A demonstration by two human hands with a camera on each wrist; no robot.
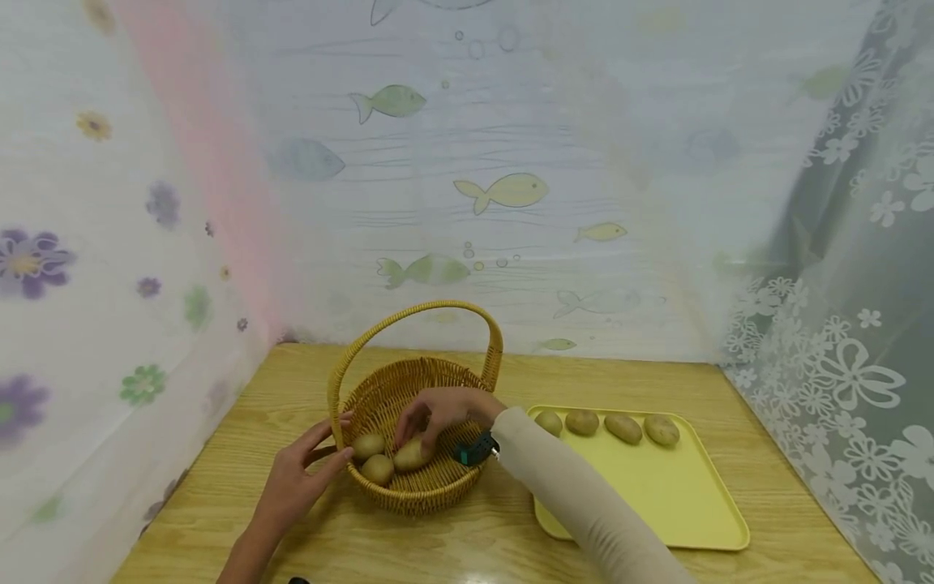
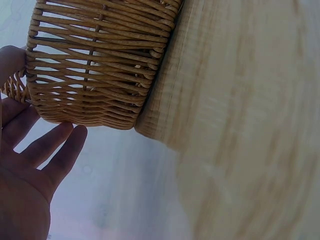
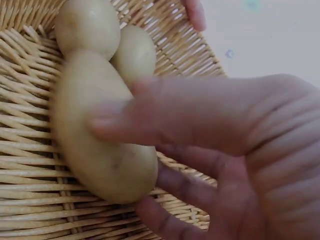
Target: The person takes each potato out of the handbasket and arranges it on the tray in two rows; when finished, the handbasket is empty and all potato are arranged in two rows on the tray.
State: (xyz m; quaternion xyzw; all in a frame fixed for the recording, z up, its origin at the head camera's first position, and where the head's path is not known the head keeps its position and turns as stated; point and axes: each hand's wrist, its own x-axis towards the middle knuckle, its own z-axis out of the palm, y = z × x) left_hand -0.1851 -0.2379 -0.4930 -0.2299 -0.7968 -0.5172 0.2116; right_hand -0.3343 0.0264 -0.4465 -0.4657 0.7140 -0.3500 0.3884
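Observation:
A wicker basket (image 1: 419, 504) with a tall arched handle stands on the table. My left hand (image 1: 292, 478) grips its left rim near the handle's base, thumb on the rim and fingers spread along the outside wall, as the left wrist view shows. Inside the basket my right hand (image 1: 445, 410) holds an oblong potato (image 3: 97, 130), thumb across its top and fingers round its side. Two rounder potatoes lie against the basket's left wall, one potato (image 3: 89, 27) beside the held one and a smaller potato (image 3: 135, 54) partly behind it.
To the basket's right lies a yellow tray (image 1: 657, 491) with several potatoes (image 1: 623, 428) in a row along its far edge. My right sleeve (image 1: 576, 495) crosses over the tray's left side. Patterned curtains (image 1: 503, 146) hang around the wooden table (image 1: 233, 446).

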